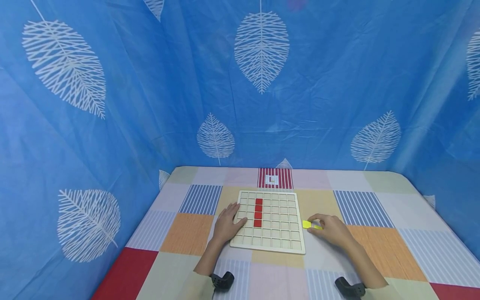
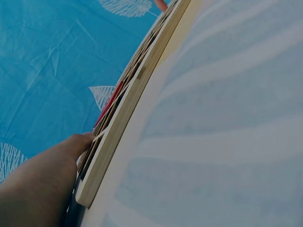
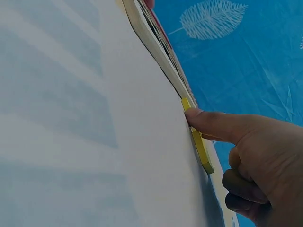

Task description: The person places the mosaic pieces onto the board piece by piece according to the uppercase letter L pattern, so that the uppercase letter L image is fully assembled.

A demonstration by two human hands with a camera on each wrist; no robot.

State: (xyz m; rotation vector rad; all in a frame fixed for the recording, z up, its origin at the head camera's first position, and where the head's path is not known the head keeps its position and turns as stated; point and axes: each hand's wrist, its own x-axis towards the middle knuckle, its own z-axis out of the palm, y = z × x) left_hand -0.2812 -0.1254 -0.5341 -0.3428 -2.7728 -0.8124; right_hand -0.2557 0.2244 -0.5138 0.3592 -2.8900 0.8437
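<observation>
A cream wooden grid board (image 1: 277, 237) lies flat on the table, with a column of red tiles (image 1: 258, 215) in its upper left part. My left hand (image 1: 225, 225) rests on the board's left edge, the thumb (image 2: 81, 142) over the rim. Just off the board's right edge, my right hand (image 1: 331, 229) pinches a yellow tile (image 1: 306, 224) between thumb and index finger, low over the cloth. More yellow (image 3: 202, 153) shows beside the thumb in the right wrist view; whether this is one piece or two I cannot tell.
Beyond the board lies a small white card (image 1: 271, 180) with a printed grid and a coloured pattern. A patchwork tablecloth (image 1: 187, 233) covers the table. Blue leaf-print curtains (image 1: 315, 83) hang behind and at both sides.
</observation>
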